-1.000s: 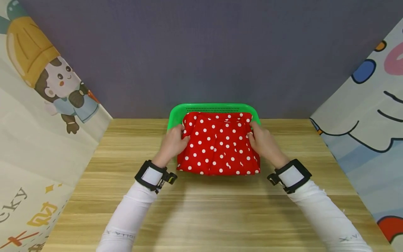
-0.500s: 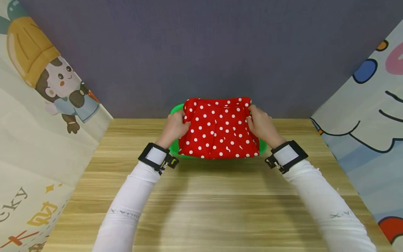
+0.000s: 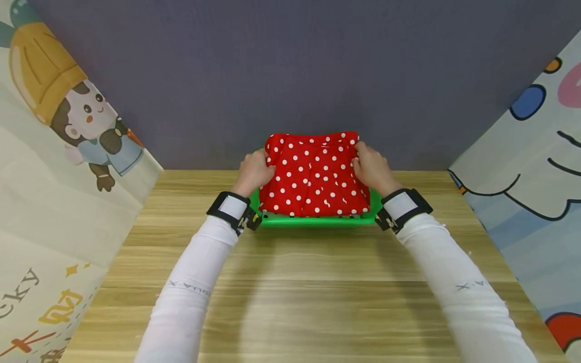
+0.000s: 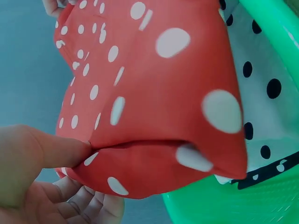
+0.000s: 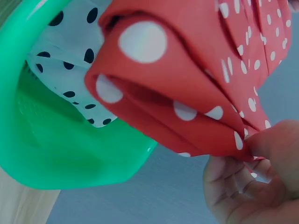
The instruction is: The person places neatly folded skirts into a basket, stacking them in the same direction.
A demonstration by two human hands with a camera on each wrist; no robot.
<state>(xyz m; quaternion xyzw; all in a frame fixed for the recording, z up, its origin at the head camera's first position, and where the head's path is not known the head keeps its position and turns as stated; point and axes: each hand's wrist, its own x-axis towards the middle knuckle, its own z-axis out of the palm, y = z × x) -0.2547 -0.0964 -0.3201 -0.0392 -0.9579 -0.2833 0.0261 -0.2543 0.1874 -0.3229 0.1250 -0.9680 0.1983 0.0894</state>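
Observation:
A folded red cloth with white polka dots (image 3: 315, 176) hangs between both hands over a green plastic basket (image 3: 313, 222). My left hand (image 3: 255, 172) pinches the cloth's left side, thumb on top and fingers beneath, as the left wrist view shows. On the opposite side my right hand (image 3: 373, 169) pinches it between thumb and fingers. Inside the basket lies a white cloth with black dots (image 4: 261, 88), seen in both wrist views; the red cloth hides most of it from the head camera.
The basket stands at the back of a wood-grain table (image 3: 313, 292), against a dark grey wall panel (image 3: 290, 65). Printed cartoon sheets flank the table, one on the left (image 3: 54, 201) and one on the right (image 3: 535, 201).
Both hands have carried the red cloth up and away toward the back wall, over the basket. The basket's front rim, hidden before, now shows below the cloth.

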